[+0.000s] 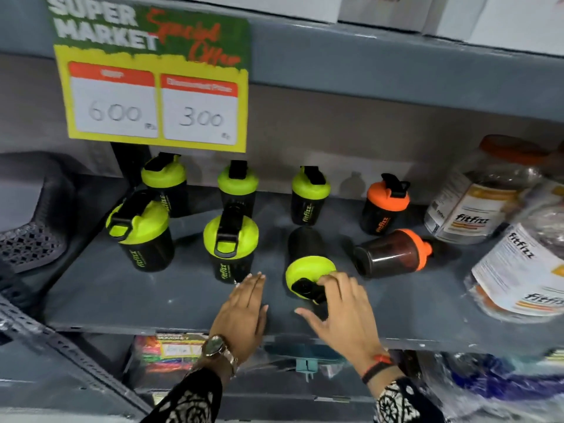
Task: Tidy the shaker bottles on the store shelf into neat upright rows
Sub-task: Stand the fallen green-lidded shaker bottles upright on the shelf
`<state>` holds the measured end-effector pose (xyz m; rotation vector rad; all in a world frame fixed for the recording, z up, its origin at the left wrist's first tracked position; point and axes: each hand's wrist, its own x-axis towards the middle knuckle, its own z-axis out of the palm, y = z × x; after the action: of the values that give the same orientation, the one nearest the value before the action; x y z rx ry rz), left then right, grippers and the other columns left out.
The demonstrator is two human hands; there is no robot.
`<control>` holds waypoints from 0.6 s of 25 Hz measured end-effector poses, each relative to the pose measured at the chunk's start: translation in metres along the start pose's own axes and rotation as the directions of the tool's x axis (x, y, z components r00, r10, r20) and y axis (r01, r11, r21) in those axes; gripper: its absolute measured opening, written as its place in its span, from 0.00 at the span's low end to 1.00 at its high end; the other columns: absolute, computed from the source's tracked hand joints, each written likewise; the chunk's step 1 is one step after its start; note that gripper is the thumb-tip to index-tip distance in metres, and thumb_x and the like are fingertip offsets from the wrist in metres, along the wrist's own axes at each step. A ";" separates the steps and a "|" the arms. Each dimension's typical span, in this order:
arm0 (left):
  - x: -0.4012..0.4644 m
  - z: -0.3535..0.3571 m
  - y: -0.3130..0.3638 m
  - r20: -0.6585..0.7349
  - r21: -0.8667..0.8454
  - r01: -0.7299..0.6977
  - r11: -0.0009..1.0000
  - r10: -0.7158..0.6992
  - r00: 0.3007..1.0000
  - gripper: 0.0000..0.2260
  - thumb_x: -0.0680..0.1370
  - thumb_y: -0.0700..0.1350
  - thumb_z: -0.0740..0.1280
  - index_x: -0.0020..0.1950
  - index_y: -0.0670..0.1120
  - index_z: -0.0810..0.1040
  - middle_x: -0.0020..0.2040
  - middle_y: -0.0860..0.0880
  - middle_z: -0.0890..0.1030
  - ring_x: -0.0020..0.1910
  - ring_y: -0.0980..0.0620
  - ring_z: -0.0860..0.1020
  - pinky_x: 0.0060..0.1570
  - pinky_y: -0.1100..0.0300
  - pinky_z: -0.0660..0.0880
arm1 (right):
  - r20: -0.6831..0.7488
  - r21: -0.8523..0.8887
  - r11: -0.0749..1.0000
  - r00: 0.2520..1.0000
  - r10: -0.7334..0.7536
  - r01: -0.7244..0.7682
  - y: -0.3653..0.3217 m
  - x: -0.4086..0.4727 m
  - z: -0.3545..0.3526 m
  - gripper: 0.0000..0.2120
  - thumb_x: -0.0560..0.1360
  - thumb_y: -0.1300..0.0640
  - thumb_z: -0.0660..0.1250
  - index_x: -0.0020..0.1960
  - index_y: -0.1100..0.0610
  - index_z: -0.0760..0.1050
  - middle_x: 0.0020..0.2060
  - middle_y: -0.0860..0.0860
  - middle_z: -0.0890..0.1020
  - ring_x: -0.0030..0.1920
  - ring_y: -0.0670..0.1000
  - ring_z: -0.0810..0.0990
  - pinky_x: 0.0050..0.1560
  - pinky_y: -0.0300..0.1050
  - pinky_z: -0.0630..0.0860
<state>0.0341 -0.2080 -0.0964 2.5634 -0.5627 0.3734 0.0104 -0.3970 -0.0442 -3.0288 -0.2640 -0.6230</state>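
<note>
Black shaker bottles stand on the grey shelf [122, 297]. Three green-lidded ones [238, 186] line the back, with an upright orange-lidded bottle [385, 203] to their right. Two more green-lidded bottles stand in front, at left [140, 233] and middle [230, 245]. A green-lidded bottle [306, 261] lies on its side with its lid towards me. Beside it an orange-lidded bottle [393, 253] lies on its side, lid pointing right. My right hand [341, 312] touches the fallen green lid's black cap with spread fingers. My left hand [244, 312] hovers flat beside the middle front bottle.
A green and yellow price sign [155, 74] hangs over the back left bottles. Clear plastic jars with white labels [476, 206] crowd the shelf's right end. A grey perforated basket [33, 215] sits at the left. Packaged goods fill the lower shelf.
</note>
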 end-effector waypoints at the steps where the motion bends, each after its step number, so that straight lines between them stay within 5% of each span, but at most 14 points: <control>1: 0.006 0.005 0.002 0.010 0.020 0.026 0.999 -0.026 1.000 0.23 0.78 0.50 0.50 0.63 0.35 0.70 0.59 0.36 0.77 0.58 0.39 0.75 0.55 0.52 0.71 | -0.008 -0.002 1.000 1.000 0.003 -0.003 0.002 -0.001 0.004 0.25 0.68 0.33 0.54 0.49 0.54 0.67 0.42 0.51 0.80 0.38 0.51 0.76 0.37 0.44 0.76; 3: 0.017 0.013 0.003 0.070 0.054 0.061 0.997 -0.065 0.995 0.24 0.74 0.48 0.53 0.61 0.33 0.72 0.58 0.36 0.78 0.56 0.38 0.77 0.47 0.46 0.76 | -0.019 0.022 1.000 1.000 0.020 -0.020 0.006 0.001 0.013 0.20 0.68 0.37 0.56 0.48 0.53 0.67 0.41 0.51 0.80 0.37 0.52 0.76 0.39 0.44 0.72; 6: 0.024 0.021 -0.001 0.110 0.092 0.055 0.994 -0.065 0.992 0.25 0.74 0.49 0.53 0.60 0.32 0.72 0.58 0.34 0.77 0.55 0.36 0.76 0.49 0.41 0.74 | -0.051 0.038 0.999 0.999 0.011 -0.009 0.013 0.003 0.019 0.15 0.67 0.43 0.60 0.45 0.53 0.67 0.39 0.51 0.80 0.36 0.53 0.76 0.40 0.45 0.62; 11: 0.031 0.022 0.002 0.104 0.140 0.024 0.990 -0.039 0.994 0.26 0.71 0.52 0.55 0.55 0.32 0.76 0.55 0.33 0.78 0.52 0.36 0.78 0.45 0.40 0.75 | -0.120 0.094 0.996 0.993 0.016 -0.005 0.032 0.032 -0.017 0.16 0.61 0.45 0.62 0.43 0.55 0.72 0.38 0.52 0.80 0.37 0.56 0.78 0.41 0.47 0.63; 15: 0.035 0.024 0.005 0.116 0.120 0.025 0.992 -0.039 0.992 0.26 0.71 0.53 0.56 0.56 0.33 0.76 0.57 0.35 0.78 0.53 0.37 0.78 0.47 0.40 0.74 | 0.078 0.151 0.988 0.997 -0.003 -0.008 0.044 0.094 -0.065 0.15 0.64 0.46 0.66 0.46 0.55 0.74 0.43 0.52 0.80 0.48 0.56 0.78 0.49 0.51 0.69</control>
<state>0.0660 -0.2350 -0.1021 2.7191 -0.5565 0.2514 0.0780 -0.4300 0.0521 -2.9098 -0.2960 -0.4626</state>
